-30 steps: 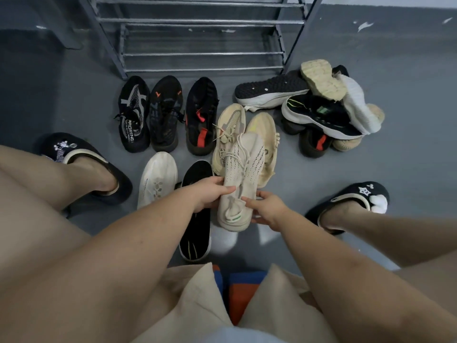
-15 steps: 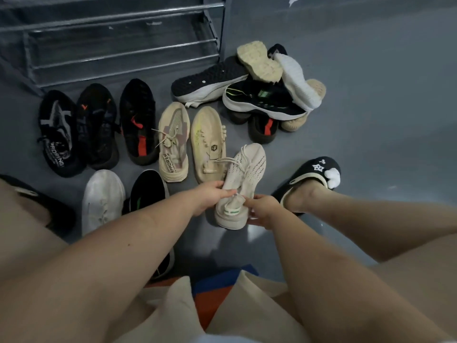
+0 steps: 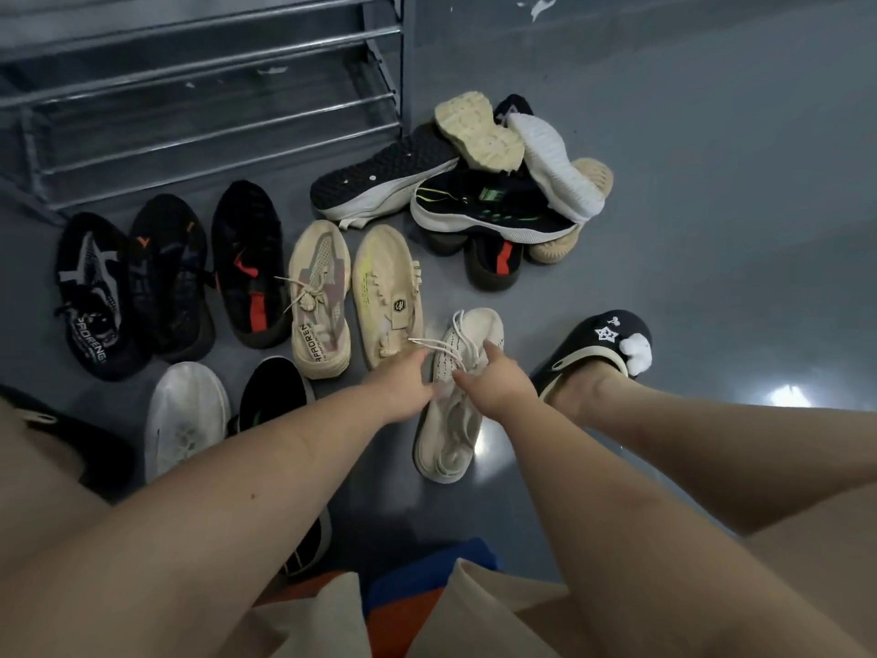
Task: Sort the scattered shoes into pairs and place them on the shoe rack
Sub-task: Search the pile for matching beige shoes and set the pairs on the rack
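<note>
A cream knit sneaker (image 3: pixel 451 434) with white laces lies on the grey floor to the right of the sorted row. My left hand (image 3: pixel 403 391) touches its left side near the laces. My right hand (image 3: pixel 498 387) rests on its upper, fingers curled toward the laces. How tightly either hand holds it is unclear. Three black sneakers (image 3: pixel 171 277) and two beige shoes (image 3: pixel 356 296) stand in a row before the metal shoe rack (image 3: pixel 204 102). A white sneaker (image 3: pixel 185 420) and a black one (image 3: pixel 275 396) lie nearer me.
A heap of several mixed shoes (image 3: pixel 493 182) lies right of the rack's corner post. My right foot in a black clog (image 3: pixel 598 349) stands beside the cream sneaker. My left clog (image 3: pixel 61 439) is at the left edge. An orange and blue stool (image 3: pixel 417 586) sits under me.
The cream sneaker went from over the beige pair down to the floor on their right. Both hands slid from its heel up to the laces. The view turned right.
</note>
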A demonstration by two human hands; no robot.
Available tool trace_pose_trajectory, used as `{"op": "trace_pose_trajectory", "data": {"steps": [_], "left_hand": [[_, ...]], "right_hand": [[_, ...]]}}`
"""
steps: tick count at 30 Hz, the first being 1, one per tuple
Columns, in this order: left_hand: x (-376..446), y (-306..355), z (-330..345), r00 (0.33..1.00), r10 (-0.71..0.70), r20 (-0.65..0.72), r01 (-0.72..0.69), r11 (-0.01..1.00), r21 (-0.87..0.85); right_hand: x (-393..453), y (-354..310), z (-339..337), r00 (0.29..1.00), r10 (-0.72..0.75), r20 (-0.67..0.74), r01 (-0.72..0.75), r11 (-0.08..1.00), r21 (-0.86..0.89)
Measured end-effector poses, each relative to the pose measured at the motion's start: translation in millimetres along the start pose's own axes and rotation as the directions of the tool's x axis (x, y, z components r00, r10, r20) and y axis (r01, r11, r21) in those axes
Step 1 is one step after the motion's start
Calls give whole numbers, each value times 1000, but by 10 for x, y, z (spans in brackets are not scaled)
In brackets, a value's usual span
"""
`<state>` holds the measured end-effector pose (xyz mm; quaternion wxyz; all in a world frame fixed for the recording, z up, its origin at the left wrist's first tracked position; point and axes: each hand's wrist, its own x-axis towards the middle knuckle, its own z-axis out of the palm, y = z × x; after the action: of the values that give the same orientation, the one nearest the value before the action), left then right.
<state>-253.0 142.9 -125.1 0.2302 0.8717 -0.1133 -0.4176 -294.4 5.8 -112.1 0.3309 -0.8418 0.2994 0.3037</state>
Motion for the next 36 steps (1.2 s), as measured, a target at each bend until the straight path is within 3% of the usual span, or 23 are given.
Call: {"op": "trace_pose_trajectory", "data": {"steps": [6, 13, 19, 24, 33, 36], "left_hand": [[244, 163, -457, 993, 77, -93, -50, 963, 264], [623, 377, -1122, 973, 155, -171, -61, 888, 457], [1000, 609, -1495, 964, 180, -193, -71, 881, 467], [1368, 773, -1587, 970, 147, -194, -65, 925, 375], [2160, 1038, -1597, 971, 179, -158, -104, 914, 393], [2397, 1166, -1620, 985, 69, -160, -36, 979, 202]], "right_hand": [[244, -261, -360, 984, -169, -61, 137, 927, -350], [675, -594, -1058, 947, -284, -154, 169, 842, -512], [1087, -839, -1582, 915, -339, -217, 166, 810, -562], [1537, -930, -1813, 930, -280, -237, 143, 872, -468], [2177, -936, -1777, 944, -210, -255, 134, 949, -286], [2315, -946, -1802, 930, -193, -312, 174, 981, -88]]}}
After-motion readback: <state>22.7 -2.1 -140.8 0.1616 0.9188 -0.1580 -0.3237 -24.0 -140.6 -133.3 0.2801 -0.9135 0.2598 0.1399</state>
